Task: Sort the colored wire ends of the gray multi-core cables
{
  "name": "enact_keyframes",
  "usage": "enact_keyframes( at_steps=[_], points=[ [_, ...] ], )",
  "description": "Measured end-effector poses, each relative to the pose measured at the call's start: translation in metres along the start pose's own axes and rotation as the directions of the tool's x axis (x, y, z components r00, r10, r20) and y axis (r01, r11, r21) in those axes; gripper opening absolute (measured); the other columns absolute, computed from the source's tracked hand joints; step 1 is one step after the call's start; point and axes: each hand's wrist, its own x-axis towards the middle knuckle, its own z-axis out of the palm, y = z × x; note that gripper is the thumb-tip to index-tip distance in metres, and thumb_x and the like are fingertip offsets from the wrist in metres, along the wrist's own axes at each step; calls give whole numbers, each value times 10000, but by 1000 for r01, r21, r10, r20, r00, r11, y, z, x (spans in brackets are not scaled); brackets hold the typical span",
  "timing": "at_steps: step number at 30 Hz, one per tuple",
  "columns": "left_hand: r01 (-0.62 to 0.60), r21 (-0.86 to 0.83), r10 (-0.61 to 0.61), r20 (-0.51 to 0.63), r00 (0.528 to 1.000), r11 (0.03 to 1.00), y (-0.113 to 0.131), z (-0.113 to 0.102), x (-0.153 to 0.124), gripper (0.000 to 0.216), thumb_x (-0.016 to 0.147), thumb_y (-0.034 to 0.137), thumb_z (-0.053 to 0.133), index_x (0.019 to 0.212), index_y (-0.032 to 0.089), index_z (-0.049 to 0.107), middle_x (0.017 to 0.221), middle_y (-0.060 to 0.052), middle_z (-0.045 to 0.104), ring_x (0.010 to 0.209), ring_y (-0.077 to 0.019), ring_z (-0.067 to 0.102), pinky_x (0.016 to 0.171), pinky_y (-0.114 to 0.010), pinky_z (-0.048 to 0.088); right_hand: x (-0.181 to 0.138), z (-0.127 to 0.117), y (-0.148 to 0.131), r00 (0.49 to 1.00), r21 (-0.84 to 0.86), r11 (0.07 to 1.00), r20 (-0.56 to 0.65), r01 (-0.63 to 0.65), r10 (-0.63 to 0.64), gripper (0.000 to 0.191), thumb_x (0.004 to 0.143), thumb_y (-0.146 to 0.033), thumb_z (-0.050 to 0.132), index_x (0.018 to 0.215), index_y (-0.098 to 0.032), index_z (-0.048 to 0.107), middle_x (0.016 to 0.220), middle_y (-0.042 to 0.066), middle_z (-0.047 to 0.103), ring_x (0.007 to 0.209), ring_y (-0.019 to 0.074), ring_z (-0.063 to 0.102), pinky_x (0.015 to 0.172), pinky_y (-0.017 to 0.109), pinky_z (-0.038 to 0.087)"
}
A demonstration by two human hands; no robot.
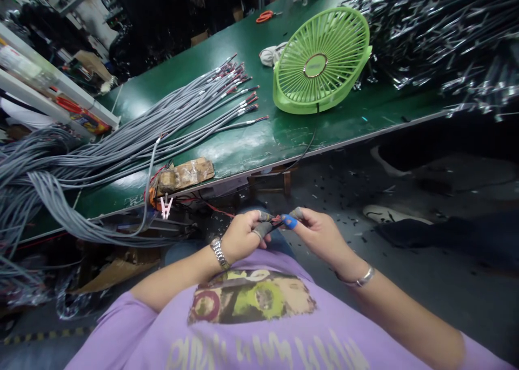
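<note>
Thin wires [276, 219], pinched between left hand [243, 232] and right hand [318, 232]
They are steadied so, presumably; beyond the left hand, grey cables [133, 127] are laid along the desk [233, 148], apparently within easy reach.

Long green table [243, 146]: smooth, glossy
Round green plastic fan [315, 66]: smooth, semi-gloss
Slim grey cables [162, 113] left of the fan: matt plastic
Silver link watch [219, 253]: shiny metal

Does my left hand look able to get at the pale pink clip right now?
Probably yes: only thin red leads appear between your left hand and the pale pink clip by the edge of the table, though that hand is pinching wires.
</note>
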Motion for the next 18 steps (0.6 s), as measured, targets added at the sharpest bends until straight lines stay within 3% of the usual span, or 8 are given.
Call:
enact_keyframes(
  at_steps=[3, 6, 8, 10, 14, 18],
  points=[
    [3, 17, -2, -40, 999, 1000, 3, 1, -1, 118, 787, 260, 609, 842, 162, 646, 583, -12, 637, 447, -114, 588, 445, -193, 440, -2, -3, 2, 973, -190, 974, -170, 120, -153, 145, 818, -351, 595, 824, -220, 658, 794, 59, 690, 749, 229, 620, 660, 346, 488],
    [-25, 65, 30, -78, 997, 998, 3, 0, -1, 101, 780, 220, 600, 850, 169, 653, 592, -13, 651, 458, -121, 602, 448, -193, 444, -5, -4, -3, 883, -340, 901, -289, 268, -371, 140, 815, -247, 572, 918, -243, 665, 890, 83, 702, 852, 261, 637, 770, 422, 506],
    [-34, 89, 42, -89, 995, 995, 2, -1, -1, 111, 770, 207, 607, 861, 177, 662, 604, -17, 663, 470, -134, 612, 453, -206, 455, -8, -3, -9, 843, -385, 848, -252, 363, -475, 168, 809, -197, 559, 913, -265, 672, 874, 70, 709, 838, 253, 647, 773, 429, 515],
    [-38, 95, 46, -82, 996, 995, 1, -1, -1, 108, 767, 209, 608, 853, 181, 666, 609, -22, 667, 479, -144, 616, 457, -218, 463, -8, -1, -12, 844, -375, 822, -162, 427, -512, 219, 798, -159, 547, 931, -274, 678, 890, 63, 720, 859, 249, 657, 780, 430, 527],
    [-8, 43, 10, -34, 999, 999, 0, -1, -1, 104, 785, 247, 600, 841, 177, 652, 594, -22, 649, 468, -135, 603, 463, -214, 465, -3, 2, -11, 918, -198, 906, -61, 374, -392, 226, 804, -164, 540, 961, -253, 678, 949, 68, 733, 913, 249, 667, 814, 427, 544],
    [-5, 121, -3, 70, 998, 993, 1, -3, -1, 137, 804, 236, 559, 871, 174, 661, 621, -28, 661, 518, -149, 621, 521, -234, 478, 1, 5, -5, 993, 127, 985, -25, 116, -113, 99, 805, -276, 601, 858, -231, 671, 817, 43, 733, 743, 208, 682, 693, 351, 573]
  ],
)
